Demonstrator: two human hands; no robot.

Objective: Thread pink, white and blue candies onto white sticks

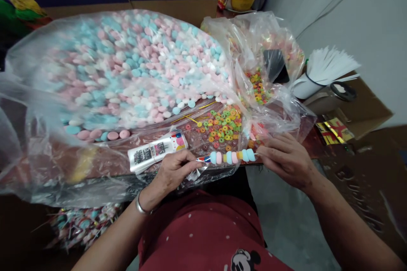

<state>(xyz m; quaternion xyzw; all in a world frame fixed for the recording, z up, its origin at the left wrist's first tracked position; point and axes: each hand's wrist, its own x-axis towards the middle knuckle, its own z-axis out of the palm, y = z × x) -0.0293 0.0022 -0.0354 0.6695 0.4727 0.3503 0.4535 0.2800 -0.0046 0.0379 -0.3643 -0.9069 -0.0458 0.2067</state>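
Note:
A candy skewer (233,156) lies level between my hands, with blue, pink and yellow pieces threaded in a row. My right hand (288,159) pinches the white stick at its right end. At the other end, my left hand (176,167) has thumb and fingers closed on a small clear wrapper (203,159) with a coloured print, which meets the first candy. Just behind my left hand lies a stack of printed wrappers (149,154). Loose ring candies (224,127) in green, yellow, orange and red are spread on the table beyond the skewer.
A large clear bag of pink, blue and white candies (136,63) covers the table's left. Behind the rings sits another bag of ring candies (257,87) with a dark phone (275,65) on it. White sticks (330,65) stand in a container at right. Finished-looking wrapped sweets (84,224) fill a box below.

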